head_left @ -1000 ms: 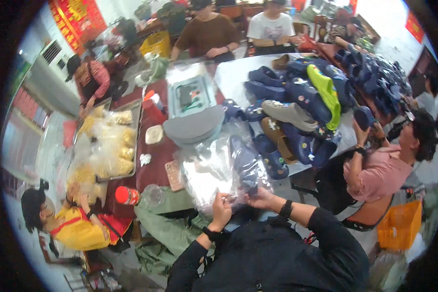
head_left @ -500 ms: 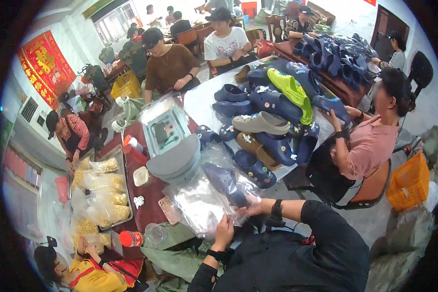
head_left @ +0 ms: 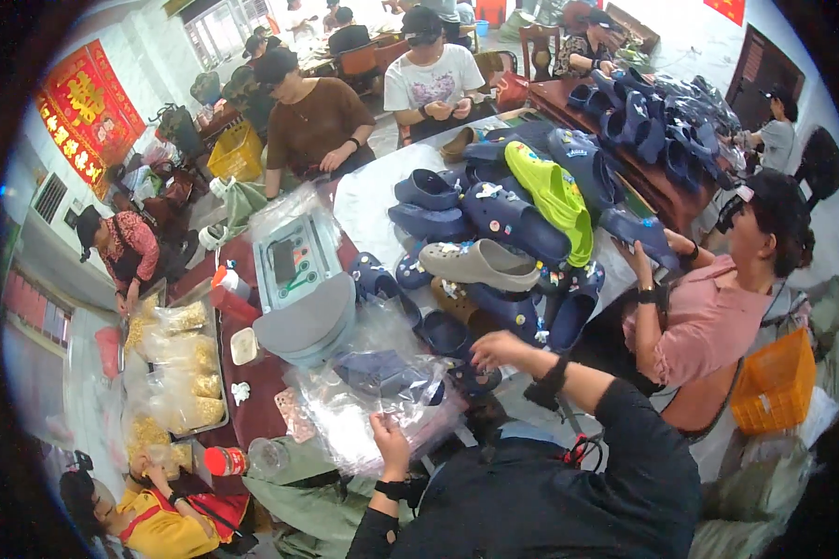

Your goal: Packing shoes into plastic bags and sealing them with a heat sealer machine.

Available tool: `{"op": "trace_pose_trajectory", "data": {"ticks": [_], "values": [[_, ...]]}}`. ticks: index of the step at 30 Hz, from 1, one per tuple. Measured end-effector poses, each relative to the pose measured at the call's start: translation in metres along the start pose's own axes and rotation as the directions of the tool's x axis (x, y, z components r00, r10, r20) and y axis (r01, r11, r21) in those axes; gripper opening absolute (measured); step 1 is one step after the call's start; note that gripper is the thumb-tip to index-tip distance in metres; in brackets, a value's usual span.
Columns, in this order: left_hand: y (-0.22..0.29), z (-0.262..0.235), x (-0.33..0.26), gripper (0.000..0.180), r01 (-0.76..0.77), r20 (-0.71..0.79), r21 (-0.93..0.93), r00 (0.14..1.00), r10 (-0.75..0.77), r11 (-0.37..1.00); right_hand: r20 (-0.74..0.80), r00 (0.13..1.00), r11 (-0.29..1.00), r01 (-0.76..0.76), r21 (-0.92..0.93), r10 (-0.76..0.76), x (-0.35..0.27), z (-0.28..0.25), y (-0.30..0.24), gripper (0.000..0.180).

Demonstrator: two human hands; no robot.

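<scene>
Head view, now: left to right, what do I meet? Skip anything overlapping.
Yellow-filled bags → white tub → pink phone → left hand → right hand → orange crate.

One fisheye view looks from the head of the person (head_left: pixel 550 494), down and forward over the near worktop (head_left: pixel 263 401).

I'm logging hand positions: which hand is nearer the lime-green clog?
Right: the right hand is apart from the lime-green clog, on its near side; the left hand is farther off, at the plastic bag.
</scene>
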State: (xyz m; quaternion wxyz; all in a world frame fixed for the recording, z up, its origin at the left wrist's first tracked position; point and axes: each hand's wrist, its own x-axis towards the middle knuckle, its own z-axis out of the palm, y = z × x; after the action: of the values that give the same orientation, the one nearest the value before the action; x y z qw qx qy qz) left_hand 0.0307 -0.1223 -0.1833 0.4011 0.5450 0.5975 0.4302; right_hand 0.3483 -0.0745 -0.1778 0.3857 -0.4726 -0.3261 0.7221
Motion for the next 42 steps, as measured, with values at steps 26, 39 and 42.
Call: {"op": "trace_pose_trajectory", "data": {"ticks": [26,39,42], "values": [[0.013,0.028,-0.026,0.031,0.002,-0.110,0.255,0.994,0.027,0.967,-0.196,0.973,0.961,0.066,-0.268,-0.122,-0.077,-0.143,-0.089,0.030],[0.002,0.019,-0.030,0.038,-0.255,0.102,0.413,0.967,0.234,0.874,-0.400,0.734,0.761,0.241,-0.602,-0.549,-0.077,0.057,0.055,0.024],[0.015,0.011,-0.023,0.043,-0.026,0.041,0.338,0.999,0.013,0.941,-0.398,0.604,0.656,0.290,-0.697,-0.691,-0.066,0.097,0.072,0.026]]}}
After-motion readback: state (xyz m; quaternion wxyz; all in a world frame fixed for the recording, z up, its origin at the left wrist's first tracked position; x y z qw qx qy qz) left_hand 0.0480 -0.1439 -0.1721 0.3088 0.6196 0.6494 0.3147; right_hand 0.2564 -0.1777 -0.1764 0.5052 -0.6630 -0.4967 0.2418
